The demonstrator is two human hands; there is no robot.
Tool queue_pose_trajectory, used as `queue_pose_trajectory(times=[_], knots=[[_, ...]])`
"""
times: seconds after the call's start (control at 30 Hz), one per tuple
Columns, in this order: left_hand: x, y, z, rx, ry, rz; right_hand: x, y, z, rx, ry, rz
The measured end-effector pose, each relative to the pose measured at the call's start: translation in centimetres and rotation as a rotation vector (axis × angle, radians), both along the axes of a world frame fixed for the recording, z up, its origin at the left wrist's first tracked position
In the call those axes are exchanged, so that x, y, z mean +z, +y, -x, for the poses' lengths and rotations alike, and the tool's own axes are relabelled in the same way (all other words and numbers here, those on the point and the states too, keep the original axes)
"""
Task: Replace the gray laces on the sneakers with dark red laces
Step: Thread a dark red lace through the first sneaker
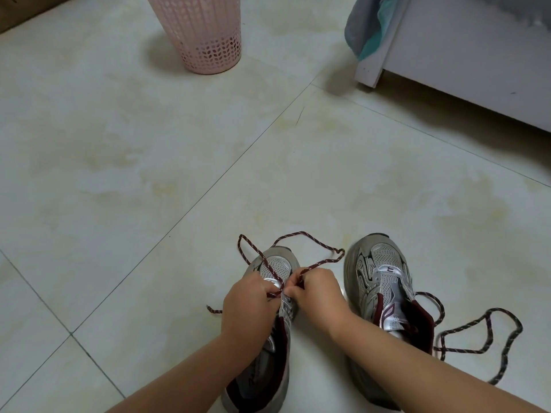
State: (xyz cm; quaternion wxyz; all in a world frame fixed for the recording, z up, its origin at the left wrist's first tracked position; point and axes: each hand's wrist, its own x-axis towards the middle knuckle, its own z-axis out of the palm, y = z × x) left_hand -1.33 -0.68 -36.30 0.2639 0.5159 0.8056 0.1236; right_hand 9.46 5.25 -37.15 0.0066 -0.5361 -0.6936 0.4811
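Two grey-and-silver sneakers with dark red lining stand on the tiled floor, toes pointing away from me. Over the left sneaker (275,265), my left hand (249,302) and my right hand (317,293) each pinch a strand of the dark red lace (313,239) near the lowest eyelets. That lace loops out past the toe, and one end lies left of my left hand. The right sneaker (380,275) has no lace in its eyelets. A darker grey lace (489,332) lies coiled on the floor to its right, one end running behind the shoe's collar.
A pink perforated plastic basket (205,34) stands at the far centre-left. A white furniture piece (465,58) with grey and teal cloth (368,28) hanging on it fills the far right. Pale floor tiles (149,162) stretch between them and the shoes.
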Motion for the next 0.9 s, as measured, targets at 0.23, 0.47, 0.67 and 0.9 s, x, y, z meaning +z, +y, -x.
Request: queue_pose_trajectory(times=[0.23,0.47,0.67,0.9], knots=[[0.2,0.7,-0.2,-0.033,0.119,0.102,0.2,-0.3,0.6,-0.215,0.077,0.072],[-0.7,0.7,-0.6,-0.058,0.204,0.153,-0.1,-0.5,0.7,-0.23,0.057,0.097],[-0.7,1.0,-0.6,-0.161,0.215,0.238,-0.1,-0.1,0.5,-0.189,0.051,0.16],[0.6,2.1,-0.1,-0.364,0.185,0.35,1.0,-1.4,1.1,-0.271,0.12,0.457]])
